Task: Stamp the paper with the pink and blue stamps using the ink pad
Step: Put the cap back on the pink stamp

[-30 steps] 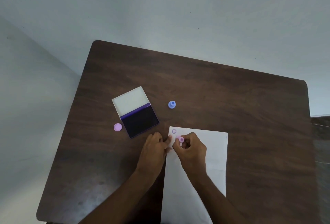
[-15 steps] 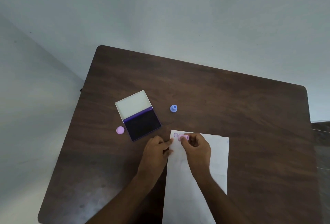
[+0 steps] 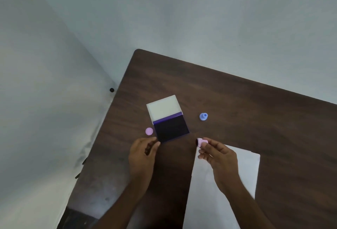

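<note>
Now my right hand [image 3: 217,153] has lifted the pink stamp [image 3: 200,142] off the paper [image 3: 242,166], pinched in the fingertips with its inked face toward the ink pad [image 3: 172,128] at ten o'clock; my left hand [image 3: 144,153], loosely curled and empty, left the sheet, so I judge re-inking comes next

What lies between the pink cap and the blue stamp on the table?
The open ink pad lies between the pink cap and the blue stamp, as the head view shows.

One head-worn wide-angle view looked forward and down — steeply, from close above the near edge of the table [image 3: 237,101], whose far corner and the wall beyond showed
</note>
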A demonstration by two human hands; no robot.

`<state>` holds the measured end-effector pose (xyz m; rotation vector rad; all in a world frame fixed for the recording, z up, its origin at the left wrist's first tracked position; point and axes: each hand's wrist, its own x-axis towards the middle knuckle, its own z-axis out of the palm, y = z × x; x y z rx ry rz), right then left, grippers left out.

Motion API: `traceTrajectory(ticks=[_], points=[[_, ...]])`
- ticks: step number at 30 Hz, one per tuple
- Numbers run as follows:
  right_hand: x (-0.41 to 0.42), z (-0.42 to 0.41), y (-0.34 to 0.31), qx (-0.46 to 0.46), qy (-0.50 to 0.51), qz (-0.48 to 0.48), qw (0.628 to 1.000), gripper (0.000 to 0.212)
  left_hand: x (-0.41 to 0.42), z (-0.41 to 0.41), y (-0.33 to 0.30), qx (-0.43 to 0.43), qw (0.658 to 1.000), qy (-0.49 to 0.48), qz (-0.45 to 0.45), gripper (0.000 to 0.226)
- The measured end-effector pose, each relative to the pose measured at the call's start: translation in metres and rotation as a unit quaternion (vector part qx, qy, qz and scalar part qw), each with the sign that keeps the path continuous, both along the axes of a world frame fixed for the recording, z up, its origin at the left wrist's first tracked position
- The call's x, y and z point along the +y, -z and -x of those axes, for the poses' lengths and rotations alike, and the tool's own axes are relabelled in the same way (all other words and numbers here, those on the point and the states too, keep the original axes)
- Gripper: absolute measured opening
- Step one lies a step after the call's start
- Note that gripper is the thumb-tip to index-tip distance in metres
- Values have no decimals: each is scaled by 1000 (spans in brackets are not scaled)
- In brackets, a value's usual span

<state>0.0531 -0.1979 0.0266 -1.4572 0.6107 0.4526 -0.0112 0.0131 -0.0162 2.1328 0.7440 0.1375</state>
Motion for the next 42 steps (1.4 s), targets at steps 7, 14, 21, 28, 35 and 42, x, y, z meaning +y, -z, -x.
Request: traceTrajectory(ticks=[7, 14, 21, 28, 35, 42], points=[[29, -8, -12, 39, -40, -88, 995, 22, 37, -10, 27, 54, 997, 2, -47, 55], [51, -12, -13, 59, -41, -120, 990, 19, 34, -17, 40, 62, 994, 12, -90, 52], [63, -17, -11, 63, -48, -127, 989, 15, 36, -19, 36, 28, 998, -2, -59, 36], [61, -15, -10, 68, -35, -127, 989, 15, 34, -14, 7, -16, 993, -87, 82, 32], [59, -16, -7, 81, -24, -139, 987, 15, 30, -13, -8, -51, 962, -133, 232, 20], [56, -15, -3, 85, -18, -146, 985, 15, 31, -16, -18, -70, 881, -176, 434, 25]])
